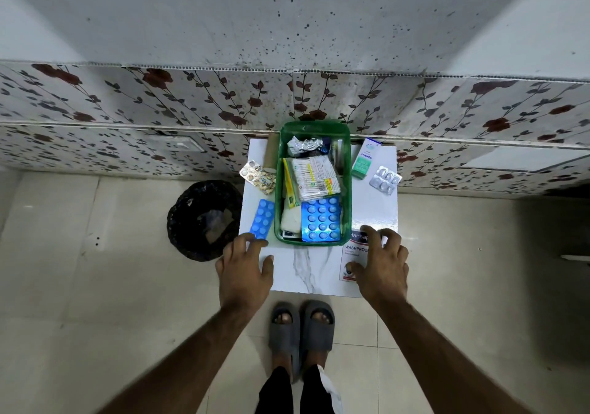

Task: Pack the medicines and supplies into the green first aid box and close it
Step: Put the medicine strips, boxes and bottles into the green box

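The green first aid box (278,190) stands open on a small white table (314,273), holding a blue blister pack (321,220), a packet of cotton swabs (316,177) and foil strips. My left hand (245,270) hovers with spread fingers, its fingertips at the near end of a blue blister strip (263,217) left of the box. My right hand (381,262) rests spread over a white Hansaplast plaster box (354,249) right of the green box. A green-white carton (364,159), a silver blister (385,179) and gold blisters (260,177) lie on the table.
A black-lined waste bin (204,220) stands on the floor left of the table. A floral-patterned wall (127,110) runs just behind the table. My feet in grey slippers (301,327) are at the table's near edge.
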